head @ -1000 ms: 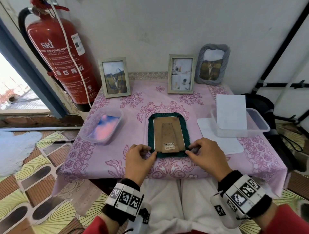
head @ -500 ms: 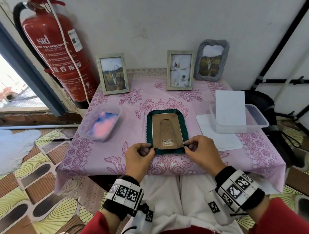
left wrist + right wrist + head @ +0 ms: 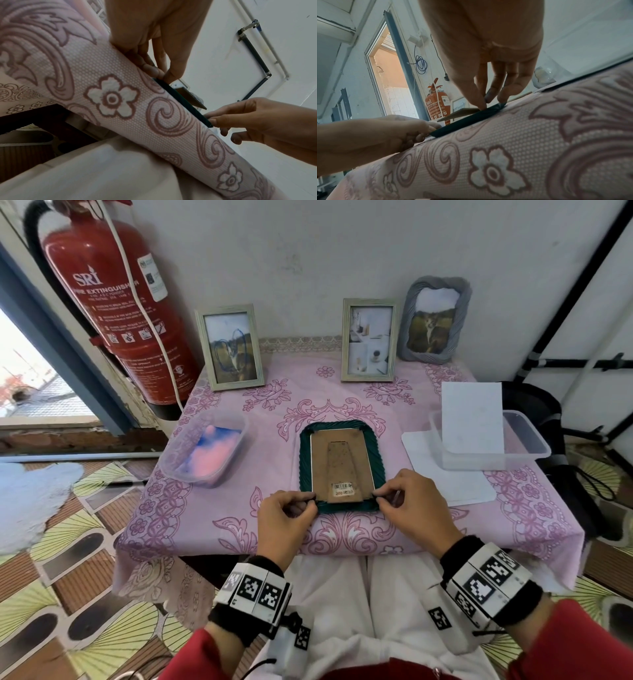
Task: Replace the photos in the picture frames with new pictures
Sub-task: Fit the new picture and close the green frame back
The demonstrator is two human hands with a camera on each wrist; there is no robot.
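A dark green picture frame [image 3: 307, 460] lies face down near the front edge of the pink tablecloth, its brown backing board [image 3: 339, 463] and folded stand facing up. My left hand [image 3: 310, 501] pinches the frame's near left corner. My right hand [image 3: 378, 497] pinches its near right corner. The left wrist view shows the left hand [image 3: 163, 77] on one end of the frame's edge [image 3: 181, 100]. In the right wrist view the right hand [image 3: 488, 104] presses on the frame [image 3: 465, 123] beside the board.
Three framed photos stand along the wall: one light frame [image 3: 231, 347], another [image 3: 370, 338] and a grey frame [image 3: 433, 320]. A clear tub [image 3: 209, 450] holds a pink-blue picture at left. White sheets [image 3: 472, 417] lean in a tub [image 3: 527, 446] at right. A fire extinguisher [image 3: 113, 302] hangs left.
Both hands stay at the green frame's near corners, fingers shifting only slightly. The frame has not visibly moved; the head view has drifted a little.
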